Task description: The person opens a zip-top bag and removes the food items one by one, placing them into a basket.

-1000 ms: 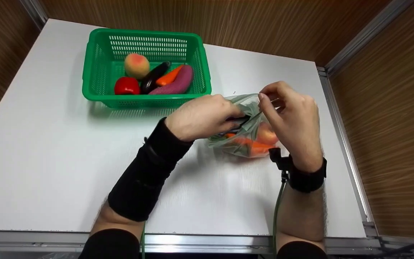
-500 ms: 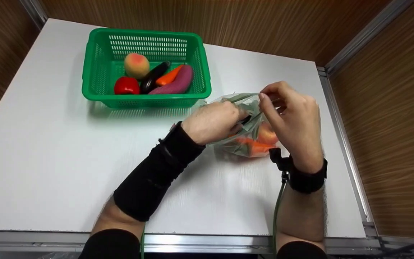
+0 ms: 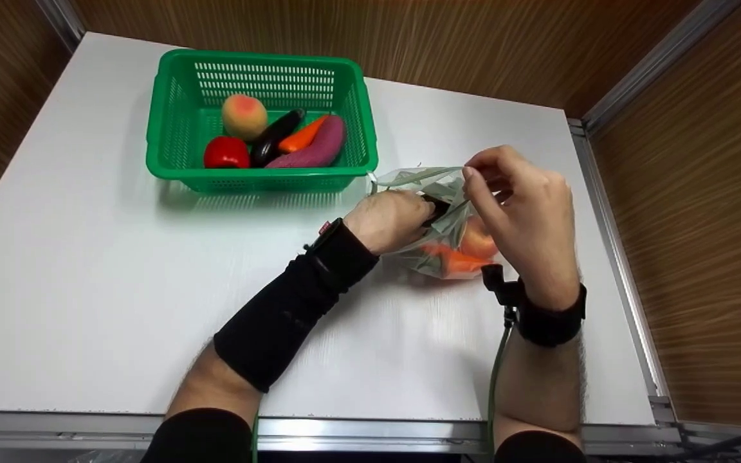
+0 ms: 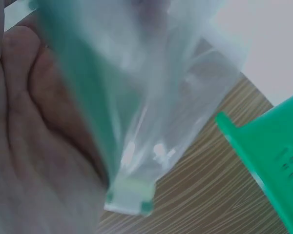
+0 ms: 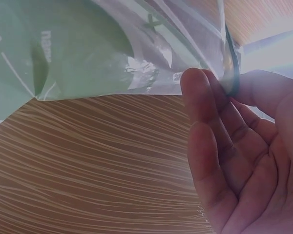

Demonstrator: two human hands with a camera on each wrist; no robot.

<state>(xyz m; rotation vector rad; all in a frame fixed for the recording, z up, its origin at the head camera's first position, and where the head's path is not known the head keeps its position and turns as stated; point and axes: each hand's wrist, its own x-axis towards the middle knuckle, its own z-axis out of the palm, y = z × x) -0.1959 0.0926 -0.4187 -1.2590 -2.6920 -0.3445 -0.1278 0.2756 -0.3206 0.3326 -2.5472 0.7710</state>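
Evidently the bag (image 3: 453, 226) is thin, limp plastic, see-through with green print, sitting on the worktop (image 3: 152, 289) nearer the right edge than the left, just off the near right corner of the basket (image 3: 261, 174). On its own it should weigh next to nothing, crease readily and slip against skin, so its rim looks the best hold, pinched at two spread points; the film might stretch or tear if one spot took the whole load. Through it show an orange item (image 3: 460, 262), probably firm and smooth, and a round fruit (image 3: 477, 239), likely to roll. At the mouth is a dark item (image 3: 437, 209), mostly covered; what it is cannot be told, though its middle would be the steadier place to hold. The left hand (image 3: 388, 220) reaches into the mouth with its fingers at the dark item; whether they grip it or have let go cannot be told. The right hand (image 3: 525, 212) pinches the rim between thumb and fingers, on the side toward the worktop's right edge. Farther out, the basket stands near the far edge, left of centre, and looks stiff. In it lie a peach (image 3: 244, 118), tomato (image 3: 226, 153), eggplant (image 3: 275, 137), carrot (image 3: 303, 135) and sweet potato (image 3: 319, 149); the glossy eggplant would probably be the slipperiest, best taken round its middle.
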